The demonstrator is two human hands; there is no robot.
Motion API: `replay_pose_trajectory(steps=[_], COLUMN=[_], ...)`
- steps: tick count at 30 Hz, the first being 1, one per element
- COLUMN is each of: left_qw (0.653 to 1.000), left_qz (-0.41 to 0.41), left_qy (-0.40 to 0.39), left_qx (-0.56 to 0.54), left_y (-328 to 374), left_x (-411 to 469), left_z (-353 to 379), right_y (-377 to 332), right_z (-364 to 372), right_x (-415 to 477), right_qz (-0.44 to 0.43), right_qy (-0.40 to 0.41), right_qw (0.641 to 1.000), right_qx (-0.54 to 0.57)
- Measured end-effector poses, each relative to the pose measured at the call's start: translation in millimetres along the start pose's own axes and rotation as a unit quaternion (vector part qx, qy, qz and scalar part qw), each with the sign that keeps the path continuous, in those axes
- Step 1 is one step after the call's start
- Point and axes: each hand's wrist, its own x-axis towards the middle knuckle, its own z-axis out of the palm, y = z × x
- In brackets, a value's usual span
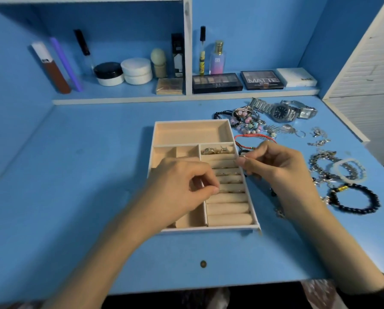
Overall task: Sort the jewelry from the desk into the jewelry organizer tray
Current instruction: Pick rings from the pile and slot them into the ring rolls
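Beige and soft-lined, the jewelry organizer tray [191,120] sits on the blue desk [75,175], its long side running away from the person. Its wide back compartment [191,132] holds nothing visible. In the front right section, a few gold rings [215,150] lie in the slot behind the ring rolls [227,208], and more thin rings [226,173] are tucked between the middle rolls. The two narrow compartments [193,217] on the left are partly hidden by the left hand [177,186].

That hand hovers over the tray with fingers curled, thumb and forefinger meeting at the rolls; whether anything is pinched between them cannot be told. The right hand [275,166] pinches a small ring [242,155] between thumb and fingertips, just above the tray's right wall.

Right of the tray lies the unsorted jewelry: two steel watches [282,111], pastel beaded bracelets [246,122], a red cord bracelet [253,136], silver chains [324,159], a white bangle [348,170] and a black bead bracelet [353,199].
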Motion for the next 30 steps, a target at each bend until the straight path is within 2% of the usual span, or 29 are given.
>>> replay_pose_trajectory(steps=[15, 26, 30], left_qw=[0.993, 0.973, 0.977], left_qz=[0.038, 0.054, 0.036], left_qy=[-0.082, -0.143, -0.152], left_qx=[0.081, 0.172, 0.144], left_y=[1.2, 8.9, 5.4], left_x=[-1.6, 1.1, 3.3], left_z=[-5.9, -10.1, -9.8], right_y=[-1.1, -0.3, -0.1], right_z=[0.1, -0.5, 0.2], right_x=[-4.0, -3.6, -4.4], right_qz=[-0.002, -0.008, -0.008], right_qy=[0.001, -0.002, -0.001], right_qw=[1.0, 1.0, 0.999], right_qx=[-0.007, -0.02, -0.034])
